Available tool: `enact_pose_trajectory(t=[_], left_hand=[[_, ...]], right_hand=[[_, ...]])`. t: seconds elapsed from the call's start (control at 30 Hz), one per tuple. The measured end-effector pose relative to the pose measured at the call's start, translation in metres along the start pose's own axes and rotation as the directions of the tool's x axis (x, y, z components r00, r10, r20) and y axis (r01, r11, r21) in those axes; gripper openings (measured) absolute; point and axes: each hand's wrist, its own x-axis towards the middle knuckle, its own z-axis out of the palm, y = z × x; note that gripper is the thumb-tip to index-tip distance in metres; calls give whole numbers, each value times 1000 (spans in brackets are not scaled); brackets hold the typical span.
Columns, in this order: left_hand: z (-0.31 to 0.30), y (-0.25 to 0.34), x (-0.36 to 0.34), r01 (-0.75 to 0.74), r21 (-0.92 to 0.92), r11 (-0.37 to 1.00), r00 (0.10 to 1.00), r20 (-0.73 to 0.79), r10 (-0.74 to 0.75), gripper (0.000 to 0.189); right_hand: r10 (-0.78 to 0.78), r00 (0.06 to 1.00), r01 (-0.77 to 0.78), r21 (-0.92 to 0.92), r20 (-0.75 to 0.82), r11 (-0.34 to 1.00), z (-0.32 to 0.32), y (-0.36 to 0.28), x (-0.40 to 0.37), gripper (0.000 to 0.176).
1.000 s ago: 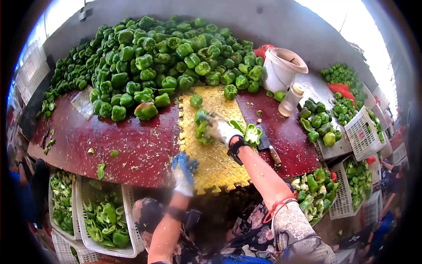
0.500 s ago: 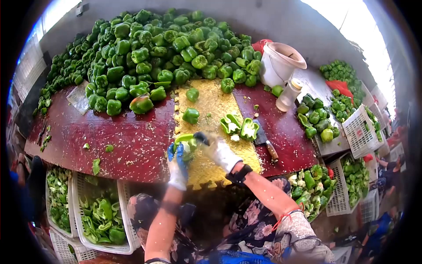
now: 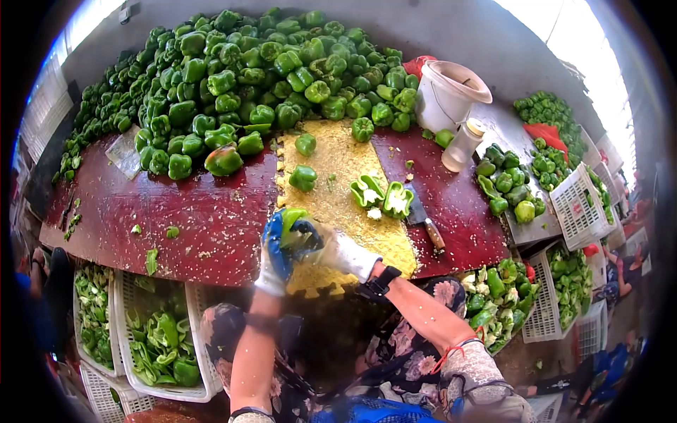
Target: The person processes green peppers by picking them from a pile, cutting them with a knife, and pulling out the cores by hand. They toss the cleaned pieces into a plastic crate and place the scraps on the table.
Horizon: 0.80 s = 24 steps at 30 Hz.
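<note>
Left hand (image 3: pixel 273 255) and right hand (image 3: pixel 342 250), gloved, clamped together on glossy, curved green pepper (image 3: pixel 293 216), at near end of puzzle-edged yellow mat (image 3: pixel 331 208)

No readable text or labels anywhere.

left hand (image 3: pixel 277 248) curled | right hand (image 3: pixel 333 248) close beside it (both gloved) | right forearm (image 3: pixel 429 308) slanting inward
</note>
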Motion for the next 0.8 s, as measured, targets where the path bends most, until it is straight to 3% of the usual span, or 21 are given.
enact_pose_trajectory(t=[0.03, 0.1, 0.17, 0.2, 0.23, 0.27, 0.3, 0.33, 0.37, 0.4, 0.43, 0.47, 0.5, 0.53, 0.63, 0.67, 0.7, 0.73, 0.77, 0.8], left_hand=[[6, -1, -1, 43, -49, 998, 998, -33, -44, 44], [-3, -24, 6, -139, 99, 985, 990, -20, 142, 47], [-17, -29, 6, -324, 441, 837, 945, 114, 305, 52], [-6, -13, 0, -143, 200, 969, 990, 37, 139, 50], [1, -3, -4, 46, -69, 997, 999, 7, -46, 48], [-13, -8, 6, -52, -55, 997, 998, 43, 54, 46], [-19, -9, 8, -205, 208, 956, 977, 97, 188, 46], [-26, -10, 11, -352, 444, 824, 936, 150, 319, 45], [-3, 8, -1, -81, 69, 994, 994, 84, 75, 44], [-10, 4, 4, -73, 149, 986, 992, 109, 57, 38], [-17, -8, 10, -133, 225, 965, 990, 70, 120, 30], [-30, -25, 16, -228, 296, 928, 973, 93, 209, 27], [-32, -26, 15, -208, 284, 936, 978, 93, 189, 24], [-33, -27, 14, -187, 272, 944, 981, 93, 167, 21], [-33, -47, 13, -229, 168, 959, 973, 36, 226, 24], [-35, -47, 11, -218, 88, 972, 976, 17, 218, 26], [-36, -44, 9, -169, -50, 984, 985, 28, 171, 29], [-38, -39, 7, -105, -203, 974, 992, 52, 118, 32], [-26, -25, 2, 41, -437, 899, 987, 158, 32, 34], [-21, -20, 0, 4, -388, 921, 991, 126, 49, 36]], right_hand=[[1, 1000, -1, 1, 0, 1000, 3, -3, 1, 81], [160, 979, -179, -155, -130, 972, 7, -13, 3, 86], [216, 965, -248, -238, -151, 939, 6, -20, 8, 92], [218, 972, -229, -140, -84, 963, 0, -23, 8, 91], [213, 977, -213, -42, -17, 976, -6, -26, 8, 91], [201, 980, -200, -109, 1, 974, -12, -28, 8, 89], [204, 979, -202, -112, 4, 973, -14, -26, 8, 89], [142, 988, -136, -96, 65, 986, -15, -24, 7, 89], [79, 989, -69, -77, 124, 995, -16, -24, 6, 88], [258, 945, -237, -120, 200, 964, -15, -32, 7, 81], [256, 945, -235, -121, 202, 964, -7, -26, 6, 81], [109, 994, -96, -381, 13, 920, 4, -13, 2, 75], [-90, 988, -12, -627, -129, 779, 13, -5, -1, 70], [-99, 981, -43, -678, -169, 733, 20, 4, -1, 67], [-140, 958, -82, -708, -249, 702, 26, 24, 10, 67], [-83, 953, -144, -679, -290, 720, 17, 10, 10, 66], [-26, 944, -206, -647, -329, 734, 8, -5, 11, 65], [-23, 886, -306, -622, -463, 720, -5, 7, 14, 67], [38, 867, -395, -637, -498, 662, -20, 8, 14, 70], [100, 843, -477, -648, -529, 593, -35, 3, 15, 73]])
